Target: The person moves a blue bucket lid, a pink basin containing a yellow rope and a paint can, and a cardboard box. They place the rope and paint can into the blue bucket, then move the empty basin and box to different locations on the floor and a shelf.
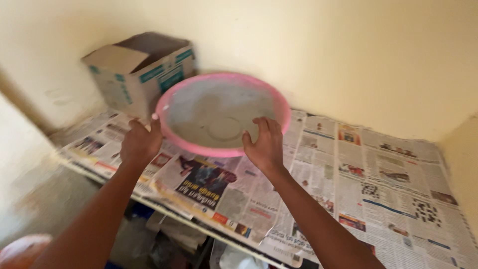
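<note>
A round pink plastic basin (279, 102), dusty grey inside, is tilted toward me above a shelf lined with newspaper (388, 189). My left hand (141, 142) grips its left rim, thumb hooked over the edge. On the near rim rests my right hand (264, 144), fingers spread over the edge into the bowl. Both forearms reach up from the bottom of the view.
An open cardboard box (142, 69) stands in the back left corner against the cream wall, just behind the basin. The shelf's front edge runs diagonally from left to bottom middle. Below it lie bags and clutter (174, 239). An orange rounded object (20, 251) shows at bottom left.
</note>
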